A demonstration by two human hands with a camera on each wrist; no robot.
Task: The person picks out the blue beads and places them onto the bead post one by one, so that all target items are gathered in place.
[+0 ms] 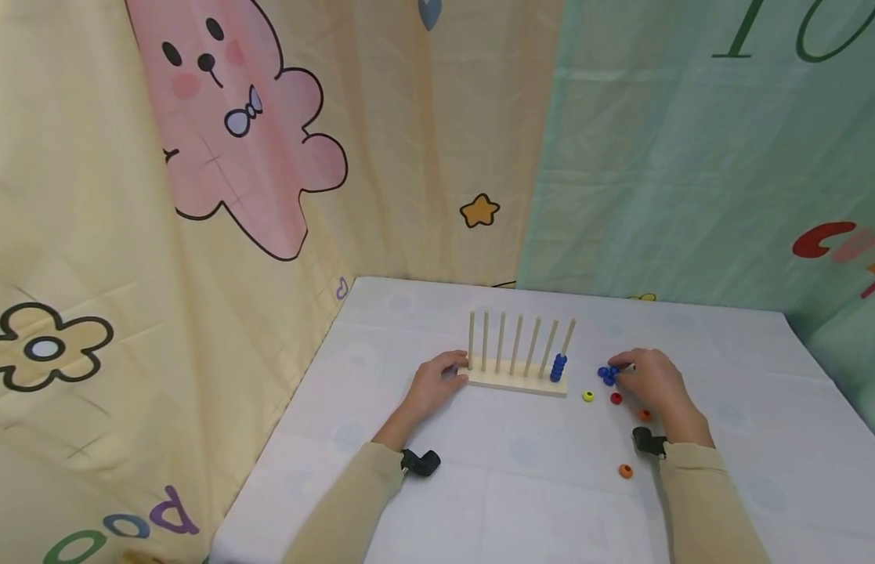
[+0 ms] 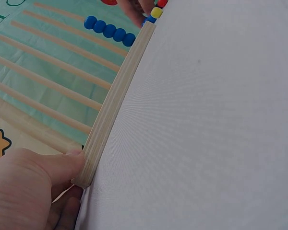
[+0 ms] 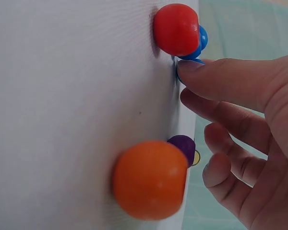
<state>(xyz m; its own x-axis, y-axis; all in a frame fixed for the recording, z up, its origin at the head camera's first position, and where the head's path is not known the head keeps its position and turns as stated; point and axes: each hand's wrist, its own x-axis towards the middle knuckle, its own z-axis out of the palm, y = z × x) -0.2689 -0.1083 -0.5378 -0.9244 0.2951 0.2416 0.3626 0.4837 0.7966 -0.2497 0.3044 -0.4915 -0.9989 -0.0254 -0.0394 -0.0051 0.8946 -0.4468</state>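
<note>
A wooden peg rack (image 1: 515, 380) with a row of upright pegs stands on the table. Several blue beads (image 1: 558, 368) are stacked on its rightmost peg; the other pegs are bare. My left hand (image 1: 435, 381) grips the left end of the base, its thumb against the wood in the left wrist view. To the right of the rack, my right hand (image 1: 652, 381) is at a small cluster of loose blue beads (image 1: 606, 374). In the right wrist view its thumb (image 3: 225, 79) and a finger pinch a blue bead, mostly hidden behind the thumb.
A yellow bead (image 1: 588, 396) and a red bead (image 1: 616, 399) lie in front of the blue cluster. One orange bead (image 1: 645, 415) is beneath the right wrist, another orange bead (image 1: 625, 471) nearer me. A purple bead (image 3: 182, 148) shows in the right wrist view. Printed curtains (image 1: 423, 141) hang behind the white table (image 1: 522, 486).
</note>
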